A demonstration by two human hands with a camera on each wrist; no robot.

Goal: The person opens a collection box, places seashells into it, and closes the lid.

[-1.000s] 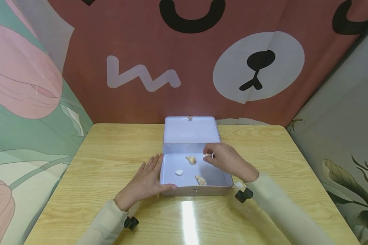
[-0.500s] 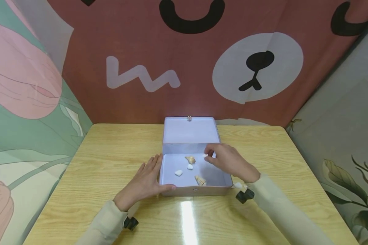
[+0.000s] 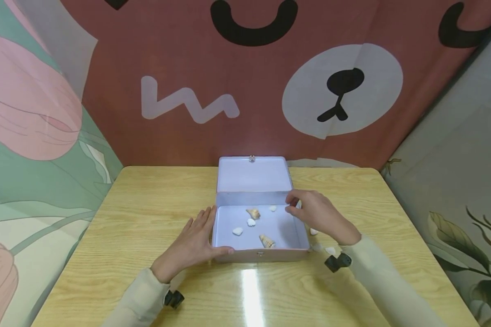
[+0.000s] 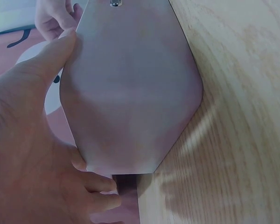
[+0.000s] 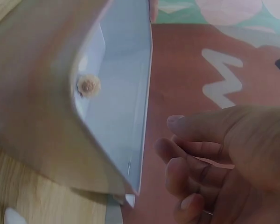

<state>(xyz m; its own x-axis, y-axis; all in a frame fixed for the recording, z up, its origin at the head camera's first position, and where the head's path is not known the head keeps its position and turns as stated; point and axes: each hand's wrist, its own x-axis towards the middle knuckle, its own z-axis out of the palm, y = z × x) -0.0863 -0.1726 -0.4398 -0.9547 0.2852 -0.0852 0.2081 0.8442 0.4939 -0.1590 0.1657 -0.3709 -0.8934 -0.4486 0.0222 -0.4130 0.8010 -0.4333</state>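
A pale lidded box (image 3: 262, 255) lies with its lid (image 3: 253, 174) folded back. Inside are a small whelk-like shell (image 3: 253, 213), a ridged spiral shell (image 3: 267, 241) and several small white shells, including one white shell (image 3: 237, 231) at the left and another white shell (image 3: 273, 208) at the back. My left hand (image 3: 192, 245) rests on the box's left side, fingers straight, thumb over the front rim. Above the right rim is my right hand (image 3: 323, 215); in the right wrist view its fingers are loosely bent, apart from the thumb, with nothing between them.
On the wooden table (image 3: 155, 195), right of the box, lie a white shell (image 3: 330, 250) and another white shell (image 3: 313, 231), partly beneath my right forearm and hand. A printed cloth (image 3: 188, 141) hangs behind the table. Each wrist carries a small black camera (image 3: 338, 262).
A white shell has come to lie near the whelk-like shell, then another at the back of the box. My right hand has let go and moved right. My left hand stays put.
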